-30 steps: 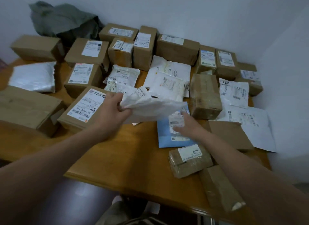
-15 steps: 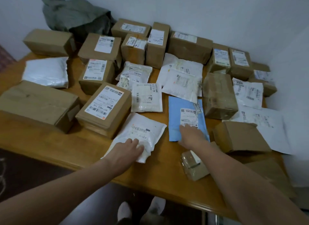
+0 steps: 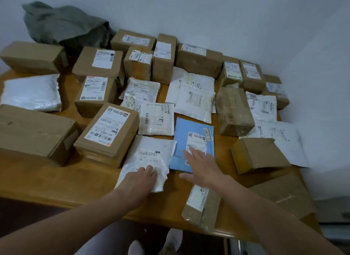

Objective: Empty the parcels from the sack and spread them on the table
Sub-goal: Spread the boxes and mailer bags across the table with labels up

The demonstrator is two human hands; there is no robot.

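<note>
My left hand (image 3: pixel 141 180) lies flat on the near end of a white mailer (image 3: pixel 151 152), fingers resting on top of the bag and not curled round it; nothing is gripped. My right hand (image 3: pixel 201 166) is spread wide, fingers straight, its fingertips on the lower part of a blue mailer (image 3: pixel 189 129), thumb out over bare wood. Neither hand grasps anything.

The two mailers lie side by side at lower centre of the frame, their edges touching or just overlapping; I cannot tell which. Left of the white mailer sits a flat labelled box (image 3: pixel 108 133), touching it at the corner. Above them lies a white padded bag (image 3: pixel 157 119). Under my right forearm, at the table's near edge, a small taped parcel (image 3: pixel 198 207) shows. At lower right sits a brown box with a raised flap (image 3: pixel 259 156).

The rest of the parcels cover the wooden table (image 3: pixel 56 184): a long carton (image 3: pixel 32 131) at the left edge, a tape-wrapped box (image 3: pixel 233 110) right of centre, and a row of cardboard boxes (image 3: pixel 198 59) along the wall at the top. The grey-green sack (image 3: pixel 64 25) slumps crumpled in the upper left corner, against the wall behind the boxes.
</note>
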